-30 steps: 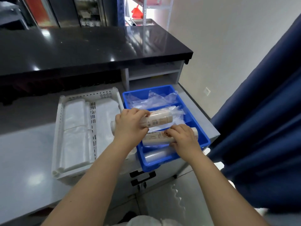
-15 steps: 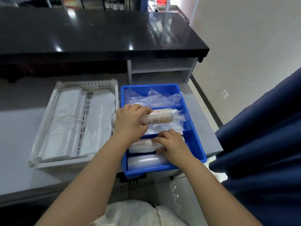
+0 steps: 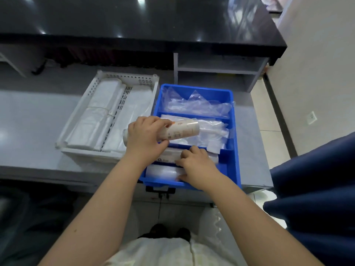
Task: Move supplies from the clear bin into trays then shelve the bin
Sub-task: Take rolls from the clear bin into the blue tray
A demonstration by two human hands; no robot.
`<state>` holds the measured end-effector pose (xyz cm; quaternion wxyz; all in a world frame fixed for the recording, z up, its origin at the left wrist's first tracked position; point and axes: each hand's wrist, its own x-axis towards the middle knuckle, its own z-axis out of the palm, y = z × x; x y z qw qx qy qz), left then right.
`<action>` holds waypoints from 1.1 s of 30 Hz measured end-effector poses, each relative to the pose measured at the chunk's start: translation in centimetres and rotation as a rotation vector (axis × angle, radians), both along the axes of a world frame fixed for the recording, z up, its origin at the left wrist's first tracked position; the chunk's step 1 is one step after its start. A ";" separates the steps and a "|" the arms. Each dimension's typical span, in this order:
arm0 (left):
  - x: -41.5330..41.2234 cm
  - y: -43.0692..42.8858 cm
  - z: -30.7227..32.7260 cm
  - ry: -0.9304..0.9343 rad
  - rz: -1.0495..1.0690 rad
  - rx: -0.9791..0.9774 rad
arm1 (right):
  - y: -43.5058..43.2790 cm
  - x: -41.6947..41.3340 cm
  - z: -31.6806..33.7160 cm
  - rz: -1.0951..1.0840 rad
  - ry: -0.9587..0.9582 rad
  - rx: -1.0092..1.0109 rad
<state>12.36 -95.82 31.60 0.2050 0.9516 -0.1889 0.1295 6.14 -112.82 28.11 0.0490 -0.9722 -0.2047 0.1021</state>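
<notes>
A blue divided tray [image 3: 235, 143] sits on the grey counter, with a white perforated tray [image 3: 92, 89] of folded plastic bags to its left. My left hand [image 3: 145, 138] grips a cream roll with a printed label [image 3: 181, 130], held lying sideways over the blue tray's middle compartment. My right hand [image 3: 196, 166] presses on a second labelled roll [image 3: 170, 157] lying in the front compartment, beside a clear roll [image 3: 163, 172]. Loose clear bags [image 3: 196, 104] fill the back compartment. No clear bin is in view.
A black glossy counter top [image 3: 134, 18] overhangs at the back, with a grey open shelf unit [image 3: 217, 72] under it behind the blue tray. A dark blue curtain [image 3: 315, 198] hangs at the right. The counter's front edge runs just below the trays.
My right hand pushed the second roll down into the front compartment. My left hand kept its roll over the tray. My head tilted further down.
</notes>
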 end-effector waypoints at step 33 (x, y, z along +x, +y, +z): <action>-2.0 3.1 1.4 0.152 -0.059 -0.047 | -4.7 -3.5 7.6 -0.524 -0.414 0.341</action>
